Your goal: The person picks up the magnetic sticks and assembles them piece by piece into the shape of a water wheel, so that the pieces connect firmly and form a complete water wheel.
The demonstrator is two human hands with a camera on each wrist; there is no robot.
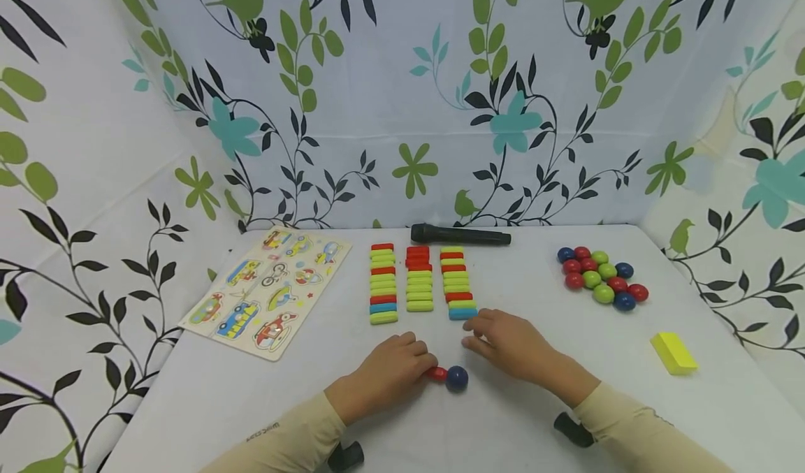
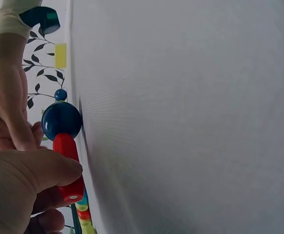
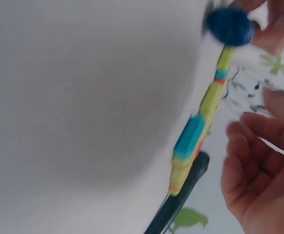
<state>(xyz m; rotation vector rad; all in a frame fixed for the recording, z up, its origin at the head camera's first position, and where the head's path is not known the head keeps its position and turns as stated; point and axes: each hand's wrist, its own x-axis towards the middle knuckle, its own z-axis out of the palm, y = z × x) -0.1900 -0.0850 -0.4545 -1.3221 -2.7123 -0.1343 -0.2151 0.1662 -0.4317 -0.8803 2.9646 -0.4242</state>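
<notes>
Steadiness matters most: the left hand [image 1: 386, 372] pinches a red stick [image 1: 435, 373] whose end meets a blue ball [image 1: 457, 378] on the white table [image 1: 566, 361], so keeping the stick level should hold that joint. The right hand [image 1: 512, 344] rests loosely open, holding nothing, near a blue bar [image 1: 462, 313]. Only the left wrist view shows thumb [image 2: 39, 168] on stick [image 2: 69, 168] and stick touching ball [image 2: 61, 120].

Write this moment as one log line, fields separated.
left hand: holds red stick | blue ball: touches stick | right hand: open, near
</notes>
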